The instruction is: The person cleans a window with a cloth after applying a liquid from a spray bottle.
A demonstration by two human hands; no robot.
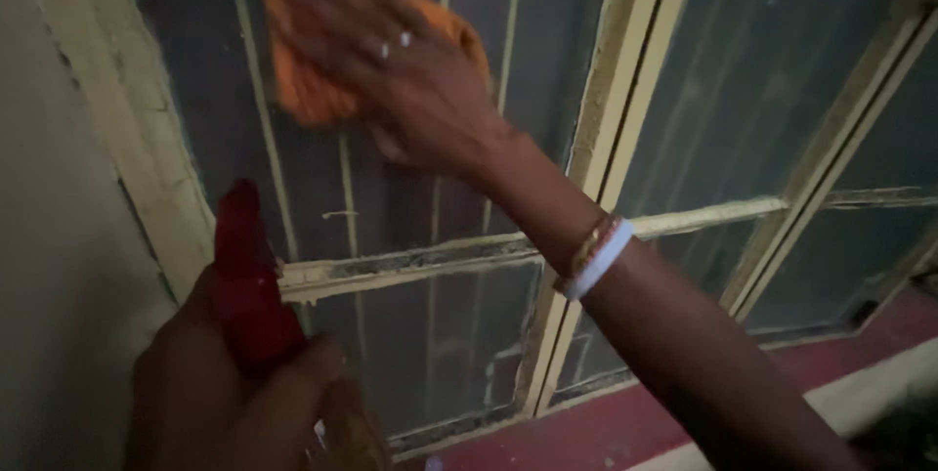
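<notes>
Holding, nearest to me: my left hand [210, 393], fingers wrapped tight around a red spray bottle [249, 280], its red top pointing up toward the glass; the bottle's lower body is hidden in my grip and in shadow.

Next out: my right hand [396, 70], reaching up across the frame, palm flat and fingers spread, pressing an orange cloth [313, 51] against the upper left pane [186, 90]. The cloth is pinned under the palm and not pinched between fingers; the hand is blurred, so finer detail of the fingers I cannot tell. Bangles [594, 254] sit on that wrist.

Beyond: cream window frame [410, 261], paint cracked and flaking, with thin vertical bars [256, 109] behind the glass.

Condition of work, as judged: wiping is under way on the upper left pane only. The pane to the right [772, 80] shows dusty streaks and looks untouched; the lower panes [440, 344] also look dull. Most of the window appears left to do.

Farthest: a red sill [625, 427] below the frame, and a plain wall [59, 236] at left.
</notes>
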